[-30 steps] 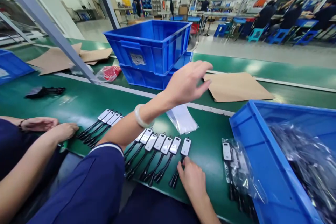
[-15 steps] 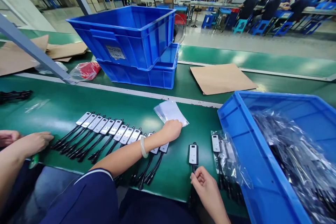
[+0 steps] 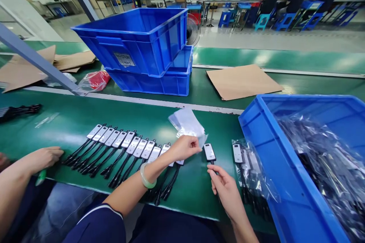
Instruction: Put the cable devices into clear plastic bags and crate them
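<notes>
From where I stand, the person's left hand (image 3: pixel 186 147) is out over the worktop (image 3: pixel 108 110), its fingers pinched together on what looks like a corner of the clear bags (image 3: pixel 186 121), left of the big blue bin (image 3: pixel 265 136). The fingers of the right hand (image 3: pixel 226 188) grip the dark lead (image 3: pixel 212 163) of a single white-faced gadget (image 3: pixel 209 152), which lies between those bags and the bin.

So one hand is at the bags while the other minds the gadget. As I judge it, the thin film calls for a fine pinch that parts one layer from another, and the lead for only a light hold.

Just left of the bin lie some bagged gadgets (image 3: pixel 237 153); farther left runs a row of loose gadgets (image 3: pixel 133 145), leads towards the person. Beyond the row's far end from the bin rests a co-worker's hand (image 3: pixel 45 157).
</notes>
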The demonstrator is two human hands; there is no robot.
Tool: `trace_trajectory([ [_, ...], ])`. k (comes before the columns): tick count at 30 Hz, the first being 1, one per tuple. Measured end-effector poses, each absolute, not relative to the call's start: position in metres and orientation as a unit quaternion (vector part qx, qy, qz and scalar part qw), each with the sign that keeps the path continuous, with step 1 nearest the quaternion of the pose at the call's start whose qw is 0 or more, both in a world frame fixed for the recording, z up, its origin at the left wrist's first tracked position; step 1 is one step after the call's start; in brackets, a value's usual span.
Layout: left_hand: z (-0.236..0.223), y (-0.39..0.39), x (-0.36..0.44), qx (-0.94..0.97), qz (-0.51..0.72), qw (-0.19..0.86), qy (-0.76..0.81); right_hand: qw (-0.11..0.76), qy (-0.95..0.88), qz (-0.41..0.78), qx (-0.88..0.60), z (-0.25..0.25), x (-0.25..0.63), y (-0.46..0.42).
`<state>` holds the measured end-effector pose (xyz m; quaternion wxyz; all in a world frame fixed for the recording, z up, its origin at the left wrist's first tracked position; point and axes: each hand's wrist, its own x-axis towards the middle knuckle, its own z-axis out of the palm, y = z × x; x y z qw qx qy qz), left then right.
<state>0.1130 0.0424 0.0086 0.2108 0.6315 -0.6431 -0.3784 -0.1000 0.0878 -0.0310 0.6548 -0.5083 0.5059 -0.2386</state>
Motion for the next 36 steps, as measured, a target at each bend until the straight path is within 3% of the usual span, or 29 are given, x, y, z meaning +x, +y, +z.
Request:
trace_trajectory([
  [5, 0.006, 0.063, 0.09, 0.567, -0.411, 0.227, -0.677, 0.548, 0.506, -0.272, -0.608, -0.032, -0.088, 0.067],
  [12, -0.006, 0.076, 0.086, 0.579, -0.451, 0.227, -0.64, 0.521, 0.518, -0.274, -0.621, -0.047, -0.089, 0.062],
  [18, 0.008, 0.07, 0.106, 0.655, -0.375, 0.322, -0.572, 0.447, 0.553, -0.292, -0.64, -0.038, -0.091, 0.054],
  [25, 0.025, 0.079, 0.109, 0.638, -0.322, 0.409, -0.567, 0.187, 0.595, -0.37, -0.688, -0.007, -0.096, 0.058],
  [32, 0.013, 0.097, 0.082, 0.555, -0.283, 0.388, -0.68, 0.318, 0.524, -0.317, -0.724, -0.018, -0.09, 0.066],
  [36, 0.006, 0.104, 0.08, 0.594, -0.27, 0.395, -0.647, 0.247, 0.51, -0.321, -0.759, -0.026, -0.083, 0.067],
])
